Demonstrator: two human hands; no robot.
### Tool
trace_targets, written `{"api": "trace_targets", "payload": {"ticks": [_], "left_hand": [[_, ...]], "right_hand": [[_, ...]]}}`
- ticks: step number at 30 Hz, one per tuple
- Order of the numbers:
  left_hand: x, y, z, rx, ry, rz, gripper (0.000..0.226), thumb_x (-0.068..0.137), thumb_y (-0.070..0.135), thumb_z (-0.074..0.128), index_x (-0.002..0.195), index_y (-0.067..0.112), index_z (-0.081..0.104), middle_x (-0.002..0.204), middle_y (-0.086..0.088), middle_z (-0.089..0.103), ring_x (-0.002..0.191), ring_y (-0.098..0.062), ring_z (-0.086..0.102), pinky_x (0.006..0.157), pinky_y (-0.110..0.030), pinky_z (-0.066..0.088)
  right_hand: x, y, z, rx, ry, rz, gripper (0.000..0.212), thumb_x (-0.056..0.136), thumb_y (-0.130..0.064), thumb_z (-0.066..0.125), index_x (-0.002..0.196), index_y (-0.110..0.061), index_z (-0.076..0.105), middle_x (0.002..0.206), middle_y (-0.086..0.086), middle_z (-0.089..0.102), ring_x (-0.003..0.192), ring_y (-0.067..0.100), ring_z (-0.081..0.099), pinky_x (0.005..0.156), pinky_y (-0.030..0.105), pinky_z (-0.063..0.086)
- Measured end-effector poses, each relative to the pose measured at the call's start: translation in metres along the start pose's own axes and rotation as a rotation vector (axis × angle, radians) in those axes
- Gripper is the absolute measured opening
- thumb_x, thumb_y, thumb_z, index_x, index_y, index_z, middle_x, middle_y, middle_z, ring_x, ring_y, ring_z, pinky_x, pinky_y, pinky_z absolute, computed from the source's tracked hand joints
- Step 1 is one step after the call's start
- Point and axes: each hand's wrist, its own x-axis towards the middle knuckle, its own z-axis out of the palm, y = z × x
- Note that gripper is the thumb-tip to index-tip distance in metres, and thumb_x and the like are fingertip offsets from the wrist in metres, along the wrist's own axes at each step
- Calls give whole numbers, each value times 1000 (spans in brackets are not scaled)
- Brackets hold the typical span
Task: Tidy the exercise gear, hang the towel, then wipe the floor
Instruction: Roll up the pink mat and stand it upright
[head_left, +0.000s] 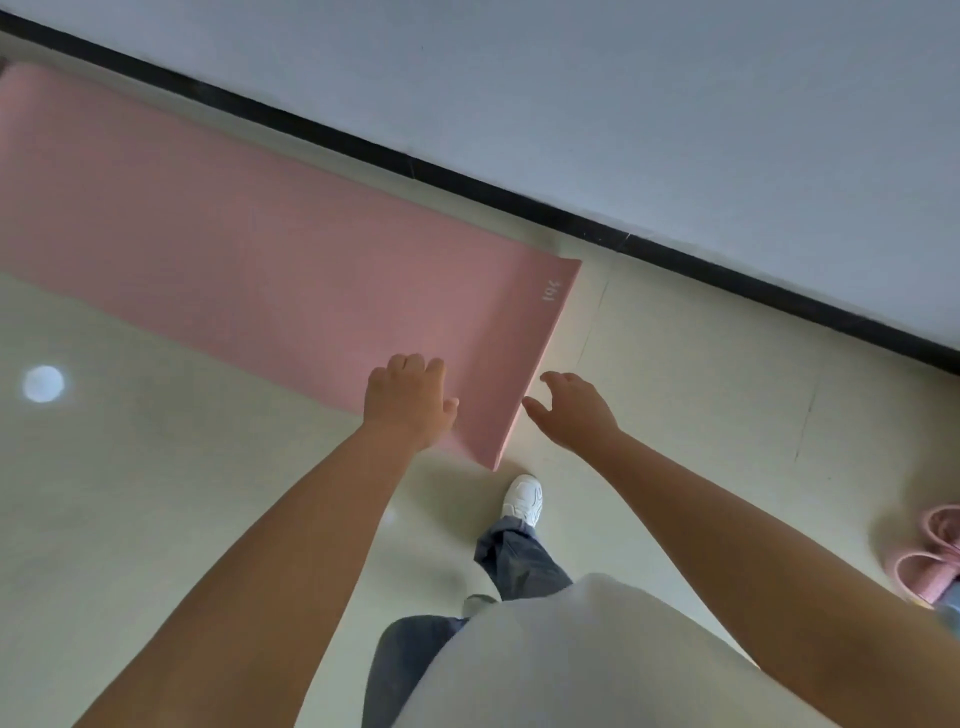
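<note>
Head camera: a pink yoga mat (270, 260) lies flat across the frame's left and centre. Both hands, left hand (408, 400) and right hand (574, 410), hover open and empty over its near end; a lopsided start could roll it crooked.

Pink mat (270, 249): far end runs off left edge, blurred there; full length not visible. Small white print near mat's near end too small to read. Left hand (408, 397) covers part of mat's near corner area; its fingers curl out of sight, contact with mat unclear. Right hand (574, 410) beside mat's end edge; touching or apart cannot tell. Pink item (927, 556) at right edge cut off, kind unclear. Second foot hidden under shirt.
</note>
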Motion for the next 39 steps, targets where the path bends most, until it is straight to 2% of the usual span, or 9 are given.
{"api": "trace_targets", "payload": {"ticks": [6, 16, 19, 22, 25, 30, 35, 39], "left_hand": [[63, -52, 0, 39, -21, 56, 48, 94, 39, 44, 132, 10, 42, 132, -12, 48, 124, -30, 42, 97, -37, 38], [128, -134, 22, 316, -41, 464, 43, 95, 38, 42, 127, 10, 46, 129, -10, 50, 122, -28, 44, 94, -38, 39], [154, -149, 33, 375, -43, 503, 43, 95, 40, 42, 126, 10, 46, 128, -9, 51, 121, -28, 44, 92, -37, 40], [182, -153, 55, 393, -56, 505, 45, 95, 42, 42, 127, 10, 45, 130, -10, 50, 122, -28, 44, 93, -37, 40], [215, -148, 92, 397, -48, 511, 45, 95, 43, 42, 126, 10, 46, 129, -10, 51, 122, -28, 44, 92, -38, 41], [267, -134, 187, 380, -43, 514, 44, 96, 40, 44, 125, 9, 47, 128, -11, 51, 122, -29, 44, 93, -38, 41], [323, -117, 293, 396, -37, 574, 42, 96, 38, 42, 127, 9, 45, 129, -11, 50, 122, -29, 44, 93, -39, 41], [377, -94, 354, 385, 50, 556, 39, 97, 35, 41, 127, 9, 46, 129, -10, 50, 122, -28, 43, 94, -38, 40]], "right_hand": [[53, -52, 6, 46, 40, 69, 51, 95, -37, 44, 137, -10, 40, 135, 14, 47, 127, 31, 42, 103, 39, 39], [67, -89, 85, 280, 107, 538, 42, 95, -27, 43, 131, -6, 45, 130, 14, 51, 122, 29, 46, 96, 38, 42], [84, -107, 117, 393, 137, 648, 43, 93, -27, 44, 131, -7, 45, 129, 13, 52, 121, 29, 47, 93, 37, 43], [111, -110, 149, 404, 116, 672, 42, 92, -28, 43, 128, -7, 46, 127, 13, 52, 118, 30, 48, 90, 37, 44], [150, -96, 184, 411, 120, 685, 39, 88, -24, 42, 120, -4, 50, 120, 15, 55, 112, 33, 51, 84, 36, 45], [216, -53, 250, 450, 211, 738, 39, 89, -23, 42, 123, -6, 49, 121, 15, 54, 115, 33, 49, 90, 38, 43], [283, 6, 313, 503, 408, 763, 43, 97, -24, 31, 135, -5, 37, 138, 15, 41, 126, 32, 38, 102, 44, 32], [353, 51, 312, 628, 616, 907, 43, 96, -22, 27, 137, -9, 31, 140, 13, 38, 131, 30, 33, 110, 49, 20]]}}
